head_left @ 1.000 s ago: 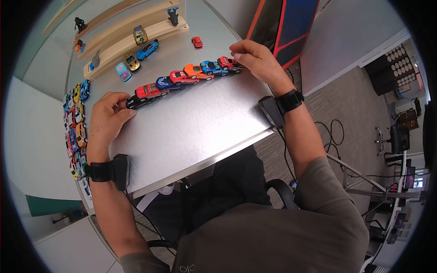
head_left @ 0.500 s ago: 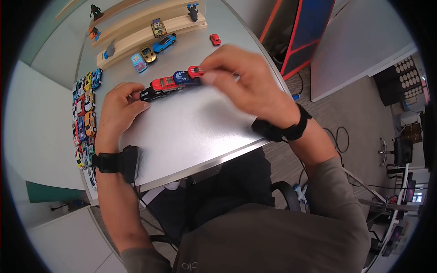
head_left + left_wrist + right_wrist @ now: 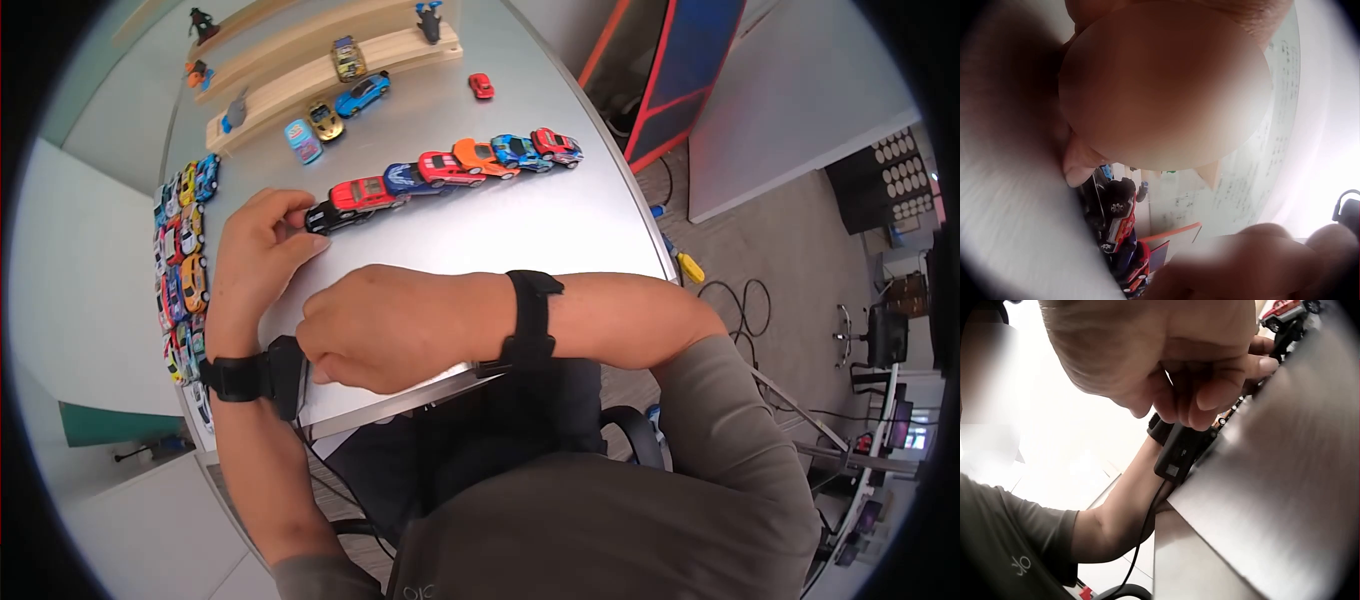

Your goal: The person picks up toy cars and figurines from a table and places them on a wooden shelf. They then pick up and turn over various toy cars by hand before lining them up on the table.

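Note:
In the head view a slanting row of toy cars runs over the metal table [image 3: 560, 240], each overlapping its neighbour. My left hand [image 3: 258, 245] pinches the black toy car [image 3: 322, 217] at the row's left end, thumb on the near side. Behind it come a red car [image 3: 362, 194], a dark blue car [image 3: 408, 178], another red one, an orange car [image 3: 480, 157], a blue car [image 3: 515, 151] and a red-and-black car [image 3: 557, 146]. My right hand [image 3: 385, 330] hovers by the left wrist, its fingers [image 3: 1207, 394] loosely curled and holding nothing in the right wrist view.
Several toy cars [image 3: 185, 270] stand packed along the left edge. Beyond the row are a small red car [image 3: 481, 86], a bright blue car [image 3: 362, 94], a gold car [image 3: 324, 121] and a light blue toy [image 3: 303, 142]. Wooden rails [image 3: 395, 48] with small figures lie at the back.
My right hand has left the row's right end, swept left across the row and come down near my left wrist. The left hand keeps its pinch on the black car.

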`<state>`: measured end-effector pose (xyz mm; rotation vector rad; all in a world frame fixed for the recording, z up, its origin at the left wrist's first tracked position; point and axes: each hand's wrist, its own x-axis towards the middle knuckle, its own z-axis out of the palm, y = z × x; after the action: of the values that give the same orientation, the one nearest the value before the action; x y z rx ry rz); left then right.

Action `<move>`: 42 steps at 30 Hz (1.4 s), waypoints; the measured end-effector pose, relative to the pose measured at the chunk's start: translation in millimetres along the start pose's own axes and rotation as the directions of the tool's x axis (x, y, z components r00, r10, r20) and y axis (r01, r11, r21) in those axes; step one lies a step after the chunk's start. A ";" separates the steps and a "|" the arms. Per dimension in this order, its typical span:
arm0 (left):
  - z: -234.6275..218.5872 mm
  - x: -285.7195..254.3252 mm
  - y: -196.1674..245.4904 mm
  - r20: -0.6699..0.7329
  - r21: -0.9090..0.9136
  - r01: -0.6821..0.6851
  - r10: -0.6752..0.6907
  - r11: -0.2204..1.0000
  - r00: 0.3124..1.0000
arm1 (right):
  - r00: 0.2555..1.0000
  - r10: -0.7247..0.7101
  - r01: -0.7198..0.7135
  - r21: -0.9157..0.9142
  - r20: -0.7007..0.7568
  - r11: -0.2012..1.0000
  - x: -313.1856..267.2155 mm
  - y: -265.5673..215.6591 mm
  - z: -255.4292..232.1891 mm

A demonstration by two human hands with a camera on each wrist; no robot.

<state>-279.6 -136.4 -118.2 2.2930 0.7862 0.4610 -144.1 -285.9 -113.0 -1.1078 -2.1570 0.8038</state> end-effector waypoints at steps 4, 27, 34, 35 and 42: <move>1.0 -0.5 4.8 0.005 -0.010 0.020 -0.020 1.000 1.000 | 0.999 0.040 -0.042 -0.071 -0.037 0.997 -2.8 16.5 -1.8; 3.4 -0.4 -5.8 -0.022 -0.043 0.027 -0.028 0.999 0.999 | 0.989 -0.068 0.041 -0.197 -0.134 0.980 -17.4 5.1 35.4; 0.1 -1.1 -4.1 -0.028 -0.027 0.027 -0.028 0.999 0.999 | 0.991 -0.059 0.042 -0.141 -0.116 0.989 -16.3 7.5 31.2; 0.1 -1.0 -4.2 -0.029 -0.003 -0.012 0.012 1.000 0.999 | 0.989 -0.065 0.048 -0.130 -0.135 0.990 -17.5 8.5 30.9; -4.2 -1.5 -4.4 -0.001 0.002 -0.001 0.001 1.000 1.000 | 0.993 -0.041 0.026 -0.134 -0.112 0.991 -14.7 6.9 29.8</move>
<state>-284.7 -132.8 -118.4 2.2955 0.7863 0.4620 -154.9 -302.4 -140.6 -1.1513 -2.1514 0.5746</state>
